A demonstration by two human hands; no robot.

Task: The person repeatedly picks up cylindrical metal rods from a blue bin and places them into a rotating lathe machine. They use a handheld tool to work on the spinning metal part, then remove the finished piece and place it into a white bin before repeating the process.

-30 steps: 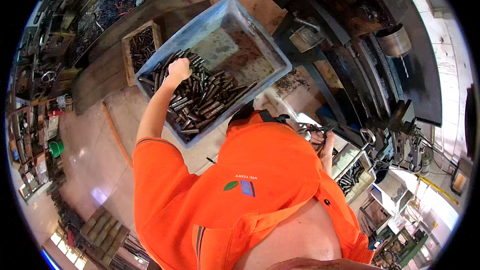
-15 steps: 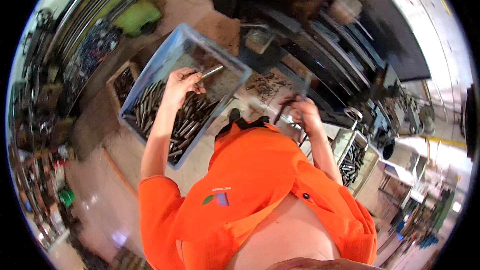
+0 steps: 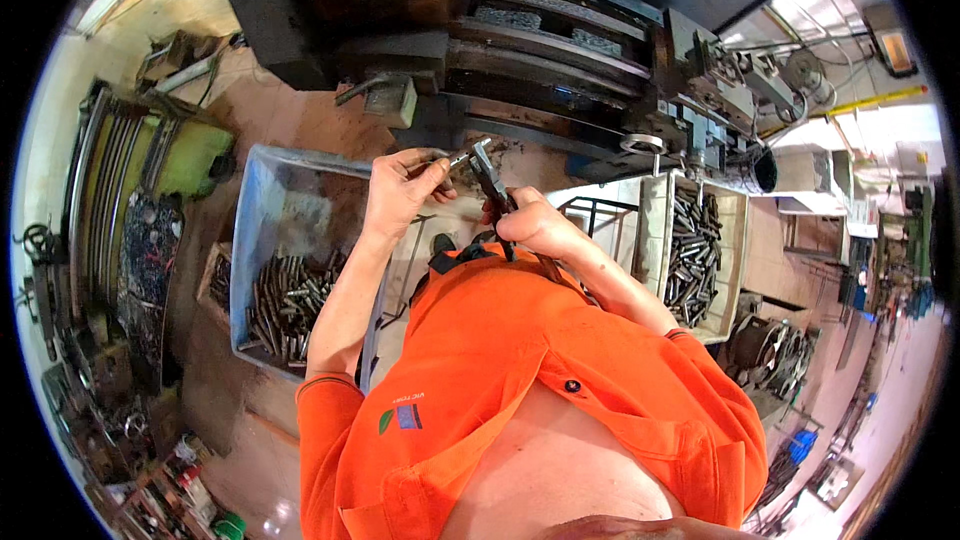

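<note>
Between the fingertips of my left hand [image 3: 398, 192] is a short metal rod [image 3: 466, 153], its bright end pointing up and right. My right hand [image 3: 532, 223] is closed around a caliper [image 3: 489, 178], whose jaws are up at the rod's free end. Whether the jaws touch the rod I cannot make out. Below and left of my left hand stands a blue crate [image 3: 243, 275], partly filled with similar metal rods [image 3: 290, 308]. My left forearm hides part of its right side.
A large dark lathe [image 3: 560, 60] stretches across the far side. Right of my right forearm is a pale crate [image 3: 737, 265] heaped with metal rods [image 3: 694, 250]. A green machine [image 3: 180, 155] stands at the left. A small wooden box [image 3: 214, 275] sits beside the blue crate.
My left hand has brought the rod right, away from over the blue crate. My right hand has moved left with the caliper, so the two now meet in front of me. The view has turned rightward.
</note>
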